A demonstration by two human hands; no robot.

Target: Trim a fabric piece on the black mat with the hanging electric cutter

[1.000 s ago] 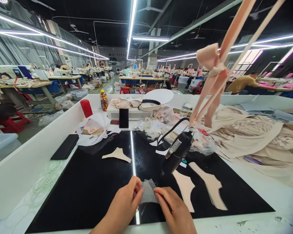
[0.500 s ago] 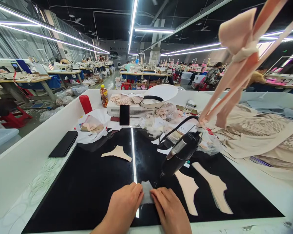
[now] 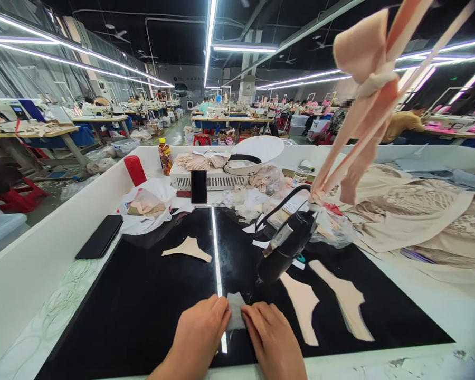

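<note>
My left hand (image 3: 200, 335) and my right hand (image 3: 273, 340) lie side by side at the near edge of a black glass worktop (image 3: 142, 306). Both press down on a small grey fabric piece (image 3: 236, 310) that shows between the fingertips. A black hand-held tool (image 3: 285, 247) hangs tilted just beyond my right hand, its tip close to the glass. Two beige cut fabric pieces (image 3: 303, 306) (image 3: 346, 301) lie flat to the right of my right hand. Another beige piece (image 3: 188, 248) rests farther back on the left.
A pink fabric strap bundle (image 3: 364, 84) hangs from above at the right. Beige lace fabric (image 3: 415, 216) is piled on the right side of the white table. A phone (image 3: 100, 237), an upright phone (image 3: 199, 186), a red cup (image 3: 135, 170) and a bottle (image 3: 165, 156) stand behind. Other workstations with people fill the hall.
The grey piece, held partly lifted between my fingers a second ago, now lies flat under both hands, which have closed in together. The view has shifted slightly.
</note>
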